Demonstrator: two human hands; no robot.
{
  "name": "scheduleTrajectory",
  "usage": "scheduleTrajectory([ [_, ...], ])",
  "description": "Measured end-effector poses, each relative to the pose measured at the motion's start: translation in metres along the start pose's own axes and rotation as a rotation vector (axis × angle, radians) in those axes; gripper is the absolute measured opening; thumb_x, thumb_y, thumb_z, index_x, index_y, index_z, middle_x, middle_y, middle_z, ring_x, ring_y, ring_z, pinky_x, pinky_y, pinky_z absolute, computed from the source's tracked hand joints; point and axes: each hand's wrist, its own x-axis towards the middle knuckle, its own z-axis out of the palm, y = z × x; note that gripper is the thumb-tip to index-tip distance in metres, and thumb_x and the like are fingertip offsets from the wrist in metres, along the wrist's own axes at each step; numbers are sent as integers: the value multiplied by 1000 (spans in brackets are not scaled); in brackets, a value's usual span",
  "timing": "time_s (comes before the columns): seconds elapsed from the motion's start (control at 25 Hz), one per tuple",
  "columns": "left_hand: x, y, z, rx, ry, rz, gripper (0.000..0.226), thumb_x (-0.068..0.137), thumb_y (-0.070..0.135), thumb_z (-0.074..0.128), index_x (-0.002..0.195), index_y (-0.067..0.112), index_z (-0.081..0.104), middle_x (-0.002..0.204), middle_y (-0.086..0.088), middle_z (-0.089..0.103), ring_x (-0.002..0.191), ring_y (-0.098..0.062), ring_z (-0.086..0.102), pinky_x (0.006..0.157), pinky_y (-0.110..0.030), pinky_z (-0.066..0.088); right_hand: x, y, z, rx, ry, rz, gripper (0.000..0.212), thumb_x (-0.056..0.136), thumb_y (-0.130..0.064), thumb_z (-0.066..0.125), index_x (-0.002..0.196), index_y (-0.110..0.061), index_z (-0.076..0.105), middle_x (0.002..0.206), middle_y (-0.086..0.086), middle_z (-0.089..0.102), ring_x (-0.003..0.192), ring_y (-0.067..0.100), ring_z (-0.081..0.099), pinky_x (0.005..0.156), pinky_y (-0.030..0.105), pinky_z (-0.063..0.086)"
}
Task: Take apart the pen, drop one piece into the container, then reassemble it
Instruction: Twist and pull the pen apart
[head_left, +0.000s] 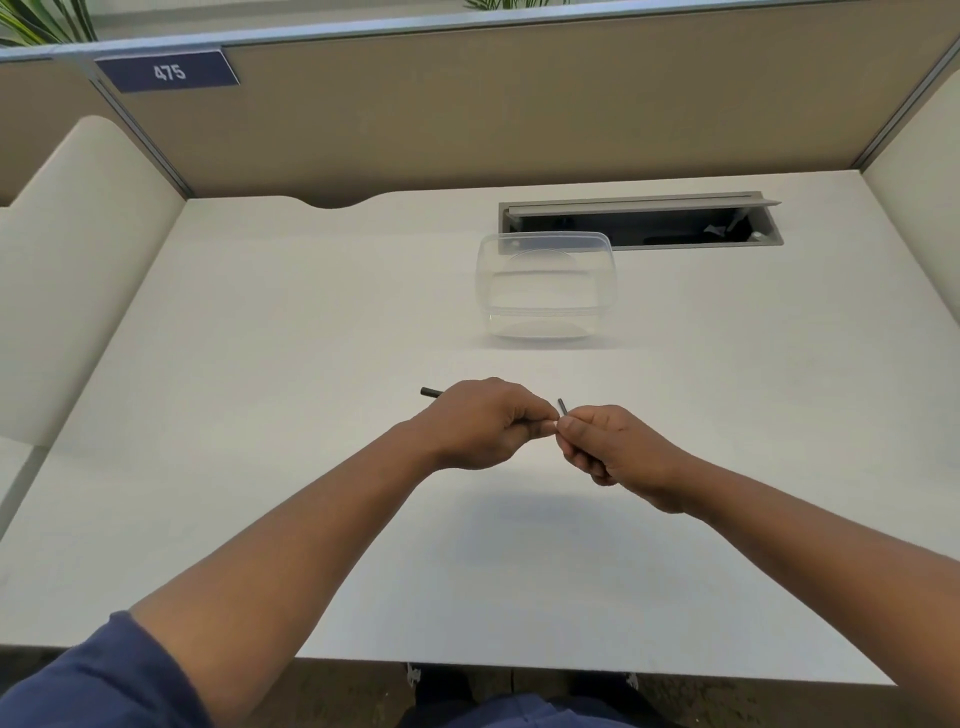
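Over the middle of the white desk, my left hand grips a dark pen barrel; only its end pokes out to the left of the fist. My right hand pinches a small dark pen piece, which sticks up between thumb and fingers. The fingertips of both hands meet, hiding the joint between barrel and piece. A clear plastic container stands open beyond the hands, apart from them, with nothing visible inside.
Behind the container lies an open cable slot with a raised grey flap. Beige partition walls close off the back and sides. The desk's front edge runs below my forearms.
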Motion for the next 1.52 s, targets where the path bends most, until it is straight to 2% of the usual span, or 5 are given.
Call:
scheduleTrajectory([
  [0.4, 4, -1, -9, -375, -308, -189, 21, 102, 35, 55, 95, 30, 75, 94, 22, 71, 103, 0, 63, 90, -30, 51, 0, 20, -11, -1173, 213, -625, 25, 99, -29, 40, 84, -20, 59, 73, -3, 58, 64, 20, 48, 51, 31, 38],
  [0.72, -2, 2, 2, 22, -4, -4, 24, 103, 40, 48, 102, 33, 71, 84, 11, 65, 82, -10, 56, 74, -38, 52, -3, 5, 2, 156, -70, 138, 40, 106, -33, 40, 85, -10, 66, 76, 8, 62, 57, 14, 46, 50, 24, 33],
  [1.16, -4, 4, 3, -150, -138, -125, 21, 103, 40, 50, 99, 35, 71, 75, 18, 62, 77, -5, 55, 75, -31, 48, -5, 17, -7, -1085, 94, -412, 35, 102, -40, 25, 79, -20, 41, 69, -9, 44, 65, 18, 42, 61, 36, 41],
  [1.4, -4, 4, 6, -10, -11, -27, 23, 103, 43, 47, 99, 35, 69, 82, 10, 64, 80, -12, 57, 73, -41, 53, -6, 7, 8, 28, 23, 47, 39, 106, -32, 41, 80, -13, 64, 73, 5, 62, 57, 11, 44, 53, 23, 34],
  [1.52, -7, 2, 11, -17, 0, -20, 24, 103, 43, 47, 103, 36, 69, 82, 12, 65, 81, -12, 57, 73, -39, 53, -5, 8, 7, -52, 28, 35, 39, 106, -30, 41, 78, -14, 63, 68, 1, 59, 55, 9, 42, 53, 22, 34],
])
